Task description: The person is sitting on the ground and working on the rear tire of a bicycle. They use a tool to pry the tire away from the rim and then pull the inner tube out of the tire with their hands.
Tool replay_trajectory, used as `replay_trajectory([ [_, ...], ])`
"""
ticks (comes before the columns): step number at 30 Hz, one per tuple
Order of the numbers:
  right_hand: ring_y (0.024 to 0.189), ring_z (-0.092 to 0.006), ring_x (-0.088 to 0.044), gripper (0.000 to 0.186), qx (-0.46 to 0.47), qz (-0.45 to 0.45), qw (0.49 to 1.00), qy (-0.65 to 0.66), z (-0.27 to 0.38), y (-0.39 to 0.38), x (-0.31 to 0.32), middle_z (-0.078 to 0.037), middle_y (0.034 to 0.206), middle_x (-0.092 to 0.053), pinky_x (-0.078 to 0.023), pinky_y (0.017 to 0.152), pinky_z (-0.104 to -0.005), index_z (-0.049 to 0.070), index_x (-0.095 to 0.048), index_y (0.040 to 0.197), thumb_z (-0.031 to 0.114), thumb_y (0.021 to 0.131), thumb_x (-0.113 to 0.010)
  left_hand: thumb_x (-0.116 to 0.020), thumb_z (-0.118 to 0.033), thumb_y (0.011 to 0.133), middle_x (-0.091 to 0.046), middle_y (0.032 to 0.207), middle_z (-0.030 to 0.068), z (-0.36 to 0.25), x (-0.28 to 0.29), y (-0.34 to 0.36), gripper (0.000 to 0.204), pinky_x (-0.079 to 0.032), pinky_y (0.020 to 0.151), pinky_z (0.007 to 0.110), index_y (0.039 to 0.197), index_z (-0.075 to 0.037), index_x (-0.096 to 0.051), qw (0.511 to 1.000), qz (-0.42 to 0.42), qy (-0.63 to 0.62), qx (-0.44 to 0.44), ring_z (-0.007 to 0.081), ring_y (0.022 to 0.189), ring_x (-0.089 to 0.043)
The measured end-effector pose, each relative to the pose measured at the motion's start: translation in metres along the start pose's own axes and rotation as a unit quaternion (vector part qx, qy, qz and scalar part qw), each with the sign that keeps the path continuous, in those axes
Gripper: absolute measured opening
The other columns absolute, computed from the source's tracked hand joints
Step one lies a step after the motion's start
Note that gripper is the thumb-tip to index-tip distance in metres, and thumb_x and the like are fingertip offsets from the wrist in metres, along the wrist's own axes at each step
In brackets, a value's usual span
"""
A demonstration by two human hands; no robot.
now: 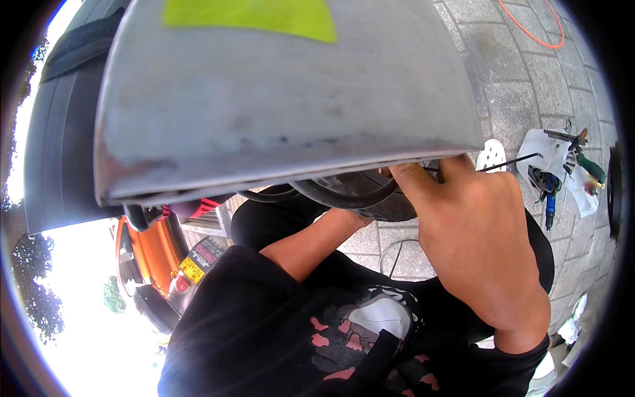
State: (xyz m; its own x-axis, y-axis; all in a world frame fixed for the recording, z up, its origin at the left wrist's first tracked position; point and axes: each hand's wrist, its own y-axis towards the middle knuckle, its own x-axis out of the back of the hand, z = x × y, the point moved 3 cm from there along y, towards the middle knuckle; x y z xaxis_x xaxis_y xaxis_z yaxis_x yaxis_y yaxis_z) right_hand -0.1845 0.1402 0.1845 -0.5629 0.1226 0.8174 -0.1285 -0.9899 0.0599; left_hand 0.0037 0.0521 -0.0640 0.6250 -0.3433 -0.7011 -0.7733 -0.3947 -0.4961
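A large grey metal panel (284,92) with a yellow-green patch fills the upper middle and hides what lies behind it. My right hand (473,225) is closed at its lower right edge, fingertips partly hidden. From between its fingers a thin black hex key (512,162) with a bent end sticks out to the right. Below the panel edge, thick black cables (347,200) curve in front of a dark round part (395,209). My left hand (355,219) reaches under that round part, and its fingers are out of sight.
On the paving at right lies a white bag (539,149) with several hand tools, among them a blue-handled one (550,210). An orange hose (536,41) curls at the upper right. An orange vehicle (155,245) with a yellow plate stands at left, beside a dark ribbed panel (63,145).
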Motion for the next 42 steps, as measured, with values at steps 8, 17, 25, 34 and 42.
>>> replay_trajectory([
  [8, 0.065, -0.0388, -0.066, 0.049, -0.001, 0.002, 1.0, -0.004, 0.001, -0.001, 0.0, -0.022, 0.091, -0.066, -0.05, 0.057, -0.0455, 0.004, -0.076, 0.124, -0.003, 0.078, -0.063, -0.056, -0.033, 0.112, -0.061, 0.11, 0.001, -0.002, 0.003, 0.0, 0.025, -0.056, 0.089, 0.031, 0.121, -0.009, -0.059, 1.0, 0.0, -0.006, -0.01, 0.0139, 0.098, -0.061],
  [17, 0.065, -0.0392, -0.066, 0.047, -0.002, 0.002, 1.0, -0.003, 0.001, -0.001, 0.001, -0.022, 0.091, -0.067, -0.049, 0.057, -0.0455, 0.003, -0.076, 0.122, -0.003, 0.078, -0.064, -0.056, -0.034, 0.112, -0.06, 0.11, 0.0009, -0.007, 0.009, 0.002, 0.026, -0.056, 0.089, 0.031, 0.121, -0.01, -0.059, 0.999, -0.005, -0.018, -0.031, 0.0141, 0.099, -0.061],
  [25, 0.065, -0.0391, -0.066, 0.044, -0.003, 0.003, 1.0, 0.005, 0.002, 0.001, 0.002, -0.023, 0.093, -0.068, -0.049, 0.056, -0.045, 0.002, -0.076, 0.119, -0.003, 0.078, -0.064, -0.055, -0.036, 0.113, -0.057, 0.11, -0.0009, -0.016, 0.001, 0.003, 0.025, -0.055, 0.092, 0.034, 0.12, -0.012, -0.056, 0.998, 0.006, 0.018, -0.064, 0.0148, 0.099, -0.058],
  [34, 0.066, -0.0391, -0.067, 0.043, -0.003, 0.001, 1.0, 0.004, 0.001, 0.0, 0.001, -0.023, 0.093, -0.068, -0.049, 0.056, -0.045, 0.002, -0.077, 0.119, -0.003, 0.078, -0.063, -0.057, -0.029, 0.112, -0.061, 0.113, -0.0006, -0.02, 0.011, 0.007, 0.023, -0.056, 0.095, 0.032, 0.123, -0.01, -0.06, 0.995, -0.076, -0.044, -0.051, 0.0139, 0.103, -0.061],
  [42, 0.064, -0.0381, -0.066, 0.042, -0.003, -0.004, 1.0, -0.01, 0.002, 0.001, 0.0, -0.022, 0.091, -0.067, -0.049, 0.055, -0.0453, 0.002, -0.077, 0.119, -0.001, 0.079, -0.065, -0.063, -0.023, 0.108, -0.065, 0.118, -0.0004, -0.018, 0.009, 0.006, 0.024, -0.056, 0.092, 0.028, 0.128, -0.009, -0.062, 0.998, -0.044, -0.031, -0.037, 0.0115, 0.106, -0.064],
])
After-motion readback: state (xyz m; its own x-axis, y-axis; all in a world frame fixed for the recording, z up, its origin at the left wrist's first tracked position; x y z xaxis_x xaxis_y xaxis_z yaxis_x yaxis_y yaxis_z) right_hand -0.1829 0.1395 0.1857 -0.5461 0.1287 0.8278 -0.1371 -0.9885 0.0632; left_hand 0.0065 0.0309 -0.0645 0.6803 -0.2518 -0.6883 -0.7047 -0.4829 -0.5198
